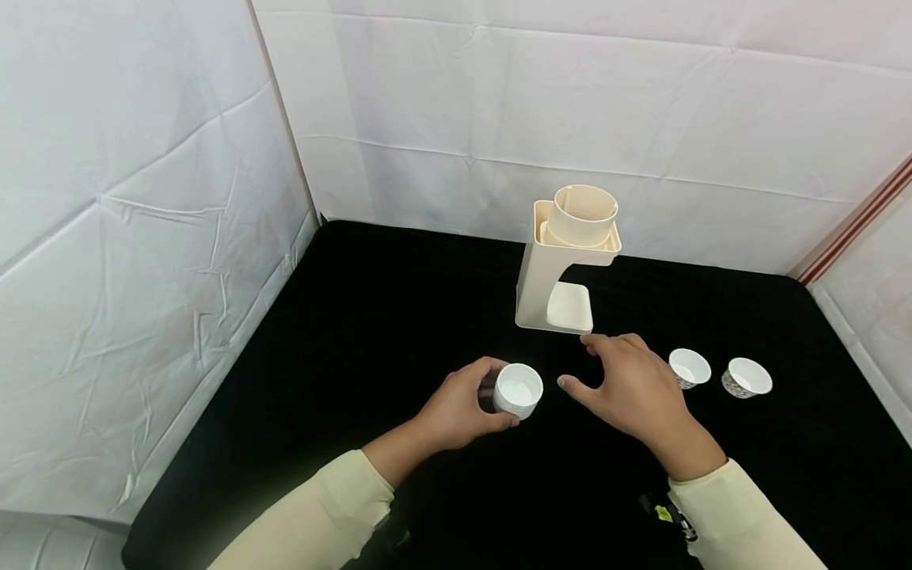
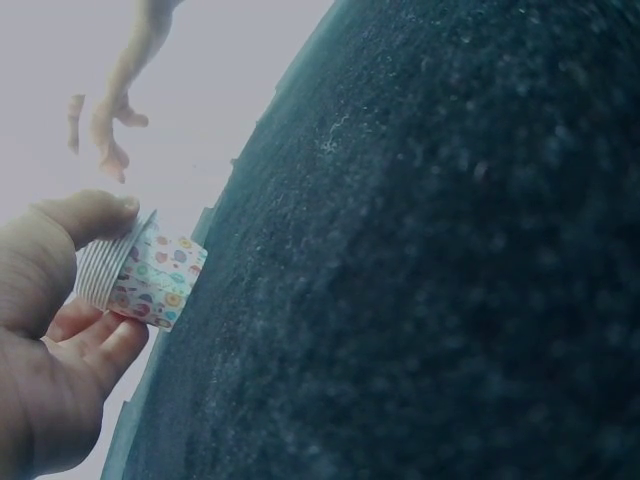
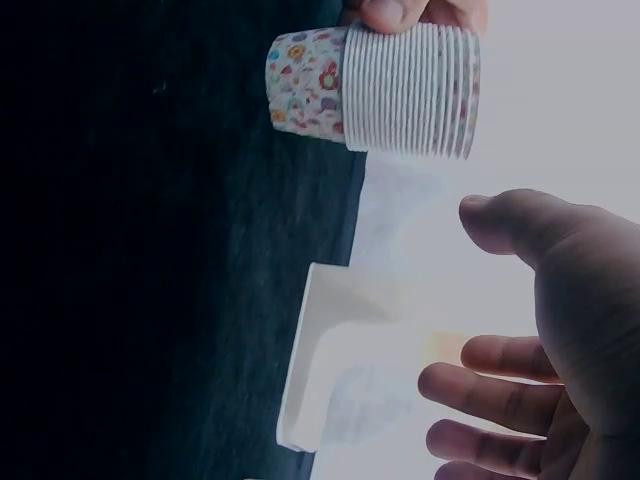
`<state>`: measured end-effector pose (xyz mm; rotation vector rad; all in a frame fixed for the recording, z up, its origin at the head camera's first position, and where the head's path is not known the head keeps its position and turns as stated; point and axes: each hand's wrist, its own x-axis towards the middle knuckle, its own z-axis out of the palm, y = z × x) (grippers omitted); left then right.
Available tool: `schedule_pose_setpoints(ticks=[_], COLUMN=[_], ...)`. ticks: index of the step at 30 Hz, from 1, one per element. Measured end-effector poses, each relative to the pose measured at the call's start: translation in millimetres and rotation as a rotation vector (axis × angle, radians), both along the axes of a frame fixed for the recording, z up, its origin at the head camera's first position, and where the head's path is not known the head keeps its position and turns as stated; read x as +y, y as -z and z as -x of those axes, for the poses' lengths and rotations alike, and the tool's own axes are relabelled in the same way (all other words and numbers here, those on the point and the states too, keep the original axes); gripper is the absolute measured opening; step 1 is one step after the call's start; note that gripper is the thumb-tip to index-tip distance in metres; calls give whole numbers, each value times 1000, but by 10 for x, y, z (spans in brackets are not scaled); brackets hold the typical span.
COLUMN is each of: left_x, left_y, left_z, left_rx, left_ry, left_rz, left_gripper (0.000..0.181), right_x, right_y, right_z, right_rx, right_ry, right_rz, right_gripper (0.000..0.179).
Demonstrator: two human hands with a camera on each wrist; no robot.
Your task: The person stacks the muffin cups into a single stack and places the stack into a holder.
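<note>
My left hand [image 1: 456, 405] grips a stack of small paper cups [image 1: 518, 389] around its side, between thumb and fingers. White rims lie nested closely together, and the end cup shows a colourful print in the right wrist view. To the right of the stack, my right hand [image 1: 636, 388] hovers with its fingers spread and holds nothing. A gap separates its thumb from the cups. Behind both hands stands a cream-coloured dispenser-like stand [image 1: 530, 289] with an open round tube [image 1: 580, 229] on top and a flat tray [image 1: 570, 307] at its foot.
Two single paper cups, a nearer one [image 1: 689, 367] and a farther-right one [image 1: 746, 378], stand right of my right hand. A black cloth [image 1: 399, 317] covers the table. White sheets [image 1: 570, 95] hang behind it and at both sides.
</note>
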<state>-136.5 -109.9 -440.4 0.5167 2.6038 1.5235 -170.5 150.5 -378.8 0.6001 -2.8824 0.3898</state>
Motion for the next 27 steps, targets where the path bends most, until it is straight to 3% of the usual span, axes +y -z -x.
schedule_pose_setpoints(ticks=[27], left_x=[4], left_y=[3], left_z=[-12], left_rx=[-12], left_ry=[-15], left_rz=[4], left_gripper=[68], right_x=[330], right_y=[97], right_z=[211], right_rx=[-71], right_ry=[122], right_rz=[-17], right_gripper=[74])
